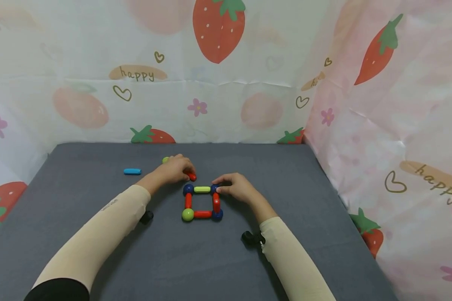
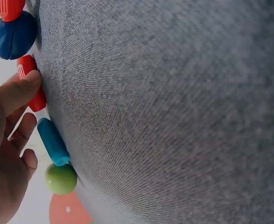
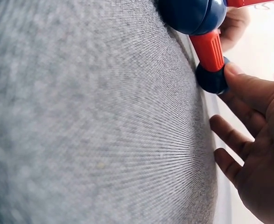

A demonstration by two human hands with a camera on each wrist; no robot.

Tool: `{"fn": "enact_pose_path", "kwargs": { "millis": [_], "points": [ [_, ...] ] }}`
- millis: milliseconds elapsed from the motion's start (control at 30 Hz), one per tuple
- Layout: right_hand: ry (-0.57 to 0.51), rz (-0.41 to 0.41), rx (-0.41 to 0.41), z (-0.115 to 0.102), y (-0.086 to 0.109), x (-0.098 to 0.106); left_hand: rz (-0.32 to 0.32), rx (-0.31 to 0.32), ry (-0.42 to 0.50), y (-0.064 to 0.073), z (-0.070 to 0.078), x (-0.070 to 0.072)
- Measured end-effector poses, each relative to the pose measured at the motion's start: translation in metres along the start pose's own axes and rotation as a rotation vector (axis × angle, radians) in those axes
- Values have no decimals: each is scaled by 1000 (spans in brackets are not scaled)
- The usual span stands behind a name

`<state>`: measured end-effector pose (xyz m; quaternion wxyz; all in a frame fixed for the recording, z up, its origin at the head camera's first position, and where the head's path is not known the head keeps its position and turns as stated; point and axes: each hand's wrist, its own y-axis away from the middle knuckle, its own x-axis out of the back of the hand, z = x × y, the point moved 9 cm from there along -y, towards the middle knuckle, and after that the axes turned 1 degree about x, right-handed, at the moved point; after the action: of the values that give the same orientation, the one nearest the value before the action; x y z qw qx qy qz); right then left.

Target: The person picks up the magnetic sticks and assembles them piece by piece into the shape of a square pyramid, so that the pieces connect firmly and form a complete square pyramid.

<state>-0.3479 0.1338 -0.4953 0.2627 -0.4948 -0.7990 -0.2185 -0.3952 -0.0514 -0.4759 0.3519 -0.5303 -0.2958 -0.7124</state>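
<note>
Head: left grip (image 1: 174,169) pinched a red rod (image 1: 191,176) just beyond the far-left blue ball (image 1: 188,190) of a square frame (image 1: 202,214) on the counter (image 1: 98,159); right grip (image 1: 238,187) lay farther off.
Left wrist: rod's long axis pointed roughly toward that ball; contact unclear.
Right wrist: right grip pinched the far-right blue ball (image 3: 211,79).
</note>
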Motion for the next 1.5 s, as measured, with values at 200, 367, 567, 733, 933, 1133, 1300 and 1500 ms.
{"fn": "enact_pose_path", "kwargs": {
  "millis": [200,367,567,733,933,1133,1300,1500],
  "points": [
    [2,-2,4,-1,0,0,9,18,42,3,-1,4],
    [7,-13,-7,0,0,-1,43,24,88,9,2,15],
    [10,-19,-4,0,0,0,110,43,167,23,8,33],
    [2,-16,-2,-1,0,1,137,51,247,35,14,41],
    [7,-14,-3,-2,1,1,123,109,361,55,19,42],
    [6,-17,-18,-1,0,0,129,143,471,79,26,39],
    [6,-17,-14,0,0,0,120,133,526,94,32,29],
    [4,-14,-13,0,0,0,97,104,559,105,42,15]
  ]
}}
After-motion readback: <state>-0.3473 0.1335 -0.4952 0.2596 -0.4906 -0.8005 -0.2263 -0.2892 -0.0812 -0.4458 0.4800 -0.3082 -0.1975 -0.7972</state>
